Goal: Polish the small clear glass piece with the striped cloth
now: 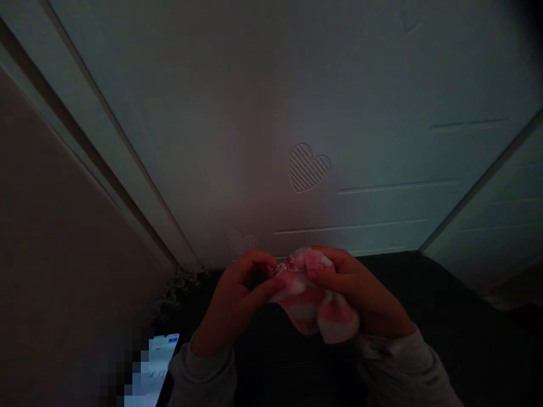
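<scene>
Between my hands is a small, soft pair of pink-and-white striped socks (303,302), with two rounded ends hanging down. My left hand (240,299) pinches their left edge between thumb and fingers, beside a small shiny piece with red on it (288,264), perhaps clear wrapping. On the other side my right hand (360,282) is closed on the upper right of the socks, thumb in front and fingers behind. Dim light hides the finer detail of the cloth and the shiny piece.
A dark surface (280,362) lies under my hands. Behind it rises a pale panel (212,113) with pressed hearts and lines. A lit phone (156,367) is at lower left, partly blurred out. Ruffled trim (182,282) runs along the left edge.
</scene>
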Demonstrator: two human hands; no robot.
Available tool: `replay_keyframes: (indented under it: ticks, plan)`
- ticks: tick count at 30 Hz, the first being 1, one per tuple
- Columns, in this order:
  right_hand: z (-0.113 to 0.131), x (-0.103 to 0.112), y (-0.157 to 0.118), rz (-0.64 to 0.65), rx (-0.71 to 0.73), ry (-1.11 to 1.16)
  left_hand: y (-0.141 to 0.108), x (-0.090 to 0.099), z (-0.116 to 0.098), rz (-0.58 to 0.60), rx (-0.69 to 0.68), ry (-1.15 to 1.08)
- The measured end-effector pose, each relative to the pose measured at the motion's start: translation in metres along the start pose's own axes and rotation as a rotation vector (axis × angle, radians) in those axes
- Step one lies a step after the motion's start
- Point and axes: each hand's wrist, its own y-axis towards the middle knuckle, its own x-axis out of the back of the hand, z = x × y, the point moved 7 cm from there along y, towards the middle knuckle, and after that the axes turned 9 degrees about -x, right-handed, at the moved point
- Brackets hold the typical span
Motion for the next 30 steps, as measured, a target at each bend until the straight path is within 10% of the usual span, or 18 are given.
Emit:
replay_keyframes:
  ticks: [30]
  plan:
    - [0.006, -0.014, 0.003, 0.041, 0.076, -0.107, -0.001, 0.015, -0.006, -0.124, 0.099, -0.08]
